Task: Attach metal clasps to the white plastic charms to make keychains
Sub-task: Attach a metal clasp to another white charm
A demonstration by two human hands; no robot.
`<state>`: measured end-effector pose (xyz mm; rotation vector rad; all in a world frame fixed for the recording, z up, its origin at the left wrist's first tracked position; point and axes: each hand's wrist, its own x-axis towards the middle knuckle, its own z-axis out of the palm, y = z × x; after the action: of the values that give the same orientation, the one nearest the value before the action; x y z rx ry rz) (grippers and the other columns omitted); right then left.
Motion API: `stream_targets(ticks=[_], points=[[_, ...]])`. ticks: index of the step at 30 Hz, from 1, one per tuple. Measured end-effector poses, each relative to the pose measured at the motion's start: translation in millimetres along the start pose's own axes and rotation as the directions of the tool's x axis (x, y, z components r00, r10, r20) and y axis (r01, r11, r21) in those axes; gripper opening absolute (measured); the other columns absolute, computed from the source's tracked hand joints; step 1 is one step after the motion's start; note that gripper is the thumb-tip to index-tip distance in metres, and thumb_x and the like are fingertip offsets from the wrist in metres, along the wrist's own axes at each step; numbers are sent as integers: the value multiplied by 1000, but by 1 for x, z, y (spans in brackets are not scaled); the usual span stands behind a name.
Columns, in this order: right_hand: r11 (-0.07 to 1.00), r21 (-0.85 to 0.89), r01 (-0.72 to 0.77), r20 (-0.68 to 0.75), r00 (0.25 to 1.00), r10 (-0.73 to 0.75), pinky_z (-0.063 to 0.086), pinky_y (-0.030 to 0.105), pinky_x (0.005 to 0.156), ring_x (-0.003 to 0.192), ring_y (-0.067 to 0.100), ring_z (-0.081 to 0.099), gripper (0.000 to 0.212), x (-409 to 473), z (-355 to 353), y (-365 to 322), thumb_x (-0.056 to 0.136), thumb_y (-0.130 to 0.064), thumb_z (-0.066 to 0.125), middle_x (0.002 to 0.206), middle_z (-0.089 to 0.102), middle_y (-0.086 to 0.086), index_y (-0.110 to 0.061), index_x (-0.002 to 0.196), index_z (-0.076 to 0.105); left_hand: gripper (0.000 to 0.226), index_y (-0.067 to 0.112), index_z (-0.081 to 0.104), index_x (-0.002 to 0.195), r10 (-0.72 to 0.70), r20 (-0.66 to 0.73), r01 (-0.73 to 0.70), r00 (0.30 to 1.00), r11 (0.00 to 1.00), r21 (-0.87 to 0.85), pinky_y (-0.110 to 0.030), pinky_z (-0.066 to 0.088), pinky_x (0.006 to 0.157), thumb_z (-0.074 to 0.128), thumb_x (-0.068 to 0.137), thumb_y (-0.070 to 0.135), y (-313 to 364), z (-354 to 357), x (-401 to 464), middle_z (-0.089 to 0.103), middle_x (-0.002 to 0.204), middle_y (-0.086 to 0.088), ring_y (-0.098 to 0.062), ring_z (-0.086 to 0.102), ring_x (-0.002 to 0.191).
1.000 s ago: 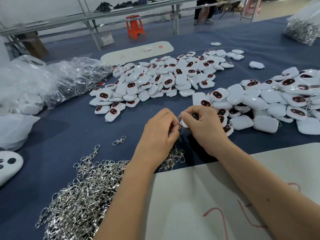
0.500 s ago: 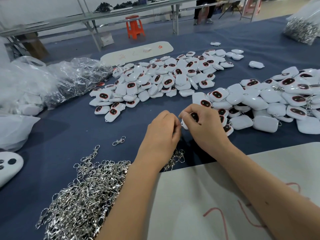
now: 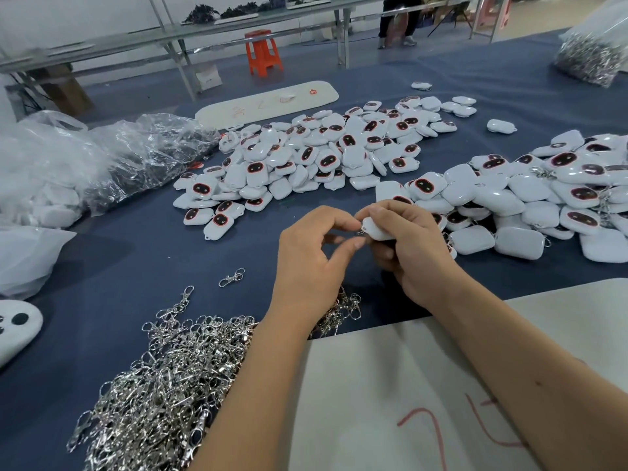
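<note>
My right hand (image 3: 411, 246) grips a white plastic charm (image 3: 375, 229), its plain back turned toward me. My left hand (image 3: 312, 260) pinches a small metal clasp (image 3: 361, 232) right at the charm's loop end. A big heap of silver clasps (image 3: 163, 379) lies at the lower left, partly under my left forearm. Loose white charms with dark red-rimmed faces form one pile (image 3: 316, 158) in the middle and another pile (image 3: 530, 195) at the right, where a few show clasps.
A single clasp (image 3: 231, 277) lies alone on the blue cloth. Crumpled plastic bags (image 3: 102, 158) sit at the left. White boards lie near me (image 3: 424, 385) and at the far side (image 3: 268, 103). A bag of clasps (image 3: 591, 59) stands at the far right. An orange stool (image 3: 263, 52) stands beyond.
My left hand has opened up at the thumb and forefinger, and the charm in my right hand has turned so its white back shows.
</note>
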<state>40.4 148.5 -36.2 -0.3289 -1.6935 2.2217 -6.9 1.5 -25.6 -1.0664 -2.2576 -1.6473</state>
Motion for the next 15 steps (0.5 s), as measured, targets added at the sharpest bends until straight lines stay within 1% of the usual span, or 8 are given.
stream_targets(ticks=[3,6,8,11,13,15], points=[[1000,19,-8,12,1000,8,17,21,43,46,13,27,28,0,1,0,108,-17,49,60,51,5,-10,88,68,10,12,76,90,23,-31,-23,999,1000,12,-13,50,81,76,87,2,0,-1,1,74,88,9,-9,70,91],[1000,15,-11,29,1000,11,17,21,42,46,12,22,29,-1,2,-1,109,-17,49,59,37,6,-6,88,66,8,14,75,88,44,-50,-43,998,999,17,-11,48,79,76,89,6,0,-2,1,73,86,11,-10,70,89],[1000,6,-17,47,999,17,19,21,41,47,12,21,29,-2,3,-2,109,-17,48,58,31,4,-6,86,64,9,17,74,88,44,-59,-44,997,999,-5,-14,50,76,75,89,9,0,-1,1,73,84,13,-11,70,86],[1000,15,-20,53,998,19,20,20,40,46,12,20,27,-2,3,-2,108,-15,48,55,30,0,-3,88,61,14,26,73,86,8,-108,-15,994,998,-62,-24,57,74,77,88,13,0,1,0,73,80,15,-12,72,78],[999,22,-25,42,999,24,20,20,41,46,12,21,24,-1,3,-2,109,-15,48,56,31,1,-1,94,61,19,31,75,86,-3,-134,-6,991,998,-68,-24,58,74,78,87,12,-1,2,0,74,81,17,-11,73,80],[999,32,-28,30,999,27,19,21,42,48,12,21,24,-1,3,-1,109,-17,49,58,32,4,-1,99,62,19,28,77,88,-11,-135,3,991,998,-59,-25,58,77,76,88,9,-3,2,0,75,85,17,-10,73,85]])
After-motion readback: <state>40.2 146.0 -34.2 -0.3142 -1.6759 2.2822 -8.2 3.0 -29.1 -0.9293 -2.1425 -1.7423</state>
